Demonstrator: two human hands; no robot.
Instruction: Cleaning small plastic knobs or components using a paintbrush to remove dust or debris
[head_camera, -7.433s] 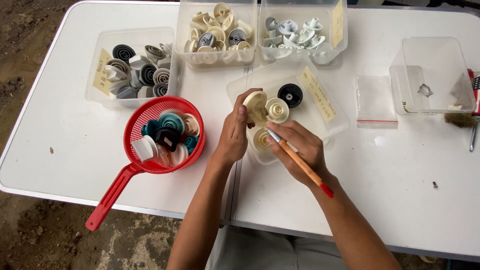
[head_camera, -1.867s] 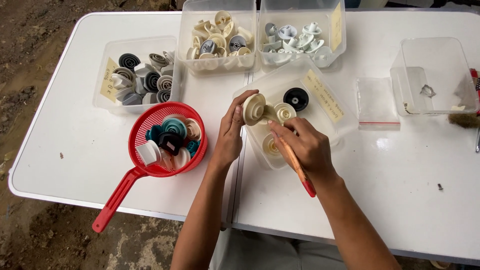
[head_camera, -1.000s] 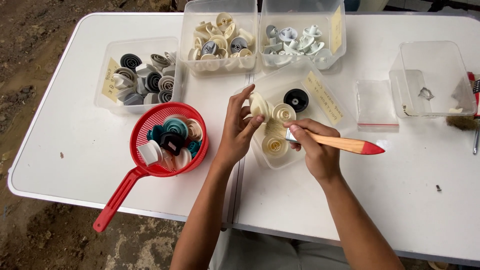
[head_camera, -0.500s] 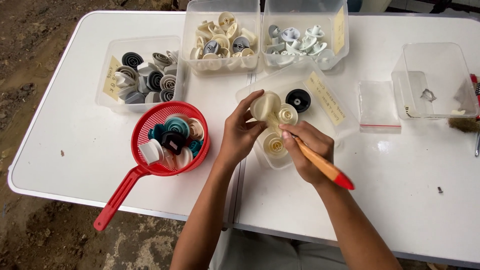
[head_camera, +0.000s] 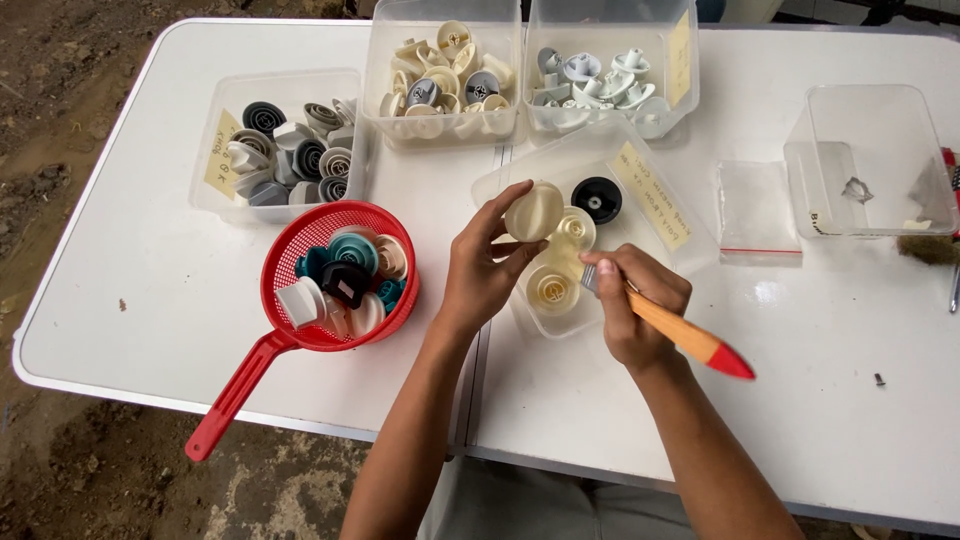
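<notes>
Cream cap: a round cream plastic cap (head_camera: 534, 211) sits at the fingertips of the left hand (head_camera: 483, 272), at 1 o'clock from the palm, above the clear tray (head_camera: 520, 172).
Left grip: thumb and fingers are pinched on the cap's rim; its rounded side faces the camera.
Brush: a wooden-handled brush (head_camera: 672, 326) with a red tip lies in the right hand (head_camera: 636, 308); its metal ferrule shows just past the knuckles at 10 o'clock.
Brush axis: the long axis runs from 10 o'clock to 4 o'clock, red tip toward 4 o'clock, head end toward the tray.
Right grip: fingers are curled tight around the handle near the ferrule.
Tray contents: two cream caps and a black knob (head_camera: 596, 199) lie at 3 to 5 o'clock of the held cap.
Red strainer: a red strainer (head_camera: 285, 268) of mixed caps stands at 9 o'clock from the left hand.
Bins: three clear bins of grey, cream and white caps stand at 10 to 1 o'clock on the white table (head_camera: 140, 300).
</notes>
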